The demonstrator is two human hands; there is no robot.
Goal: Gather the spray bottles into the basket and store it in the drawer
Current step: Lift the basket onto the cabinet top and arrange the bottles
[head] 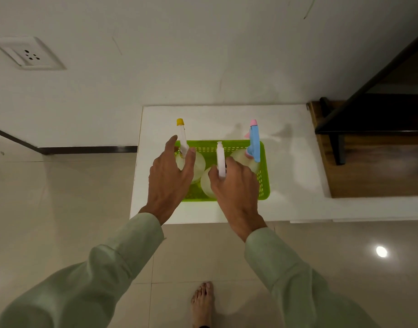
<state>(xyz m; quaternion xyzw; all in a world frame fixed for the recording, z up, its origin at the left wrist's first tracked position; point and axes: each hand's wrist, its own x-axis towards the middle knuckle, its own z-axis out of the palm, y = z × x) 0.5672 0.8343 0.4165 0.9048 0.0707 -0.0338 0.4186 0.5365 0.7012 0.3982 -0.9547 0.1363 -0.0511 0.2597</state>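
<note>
A lime-green perforated basket (264, 176) sits on a white cabinet top (293, 162). Three translucent spray bottles stand inside it: one with a yellow-tipped sprayer (181, 133) at the left, one with a white sprayer (220, 159) in the middle, one with a blue and pink sprayer (255, 140) at the right. My left hand (170, 178) hovers over the left bottle with fingers spread, its fingertips around the yellow-tipped sprayer's neck. My right hand (234, 188) is closed around the middle bottle's white sprayer head.
A brown wooden surface (369, 166) with a dark frame (369, 114) adjoins the cabinet top on the right. A wall socket (29, 55) sits on the white wall at left. Beige tiled floor lies below, with my bare foot (202, 301) on it.
</note>
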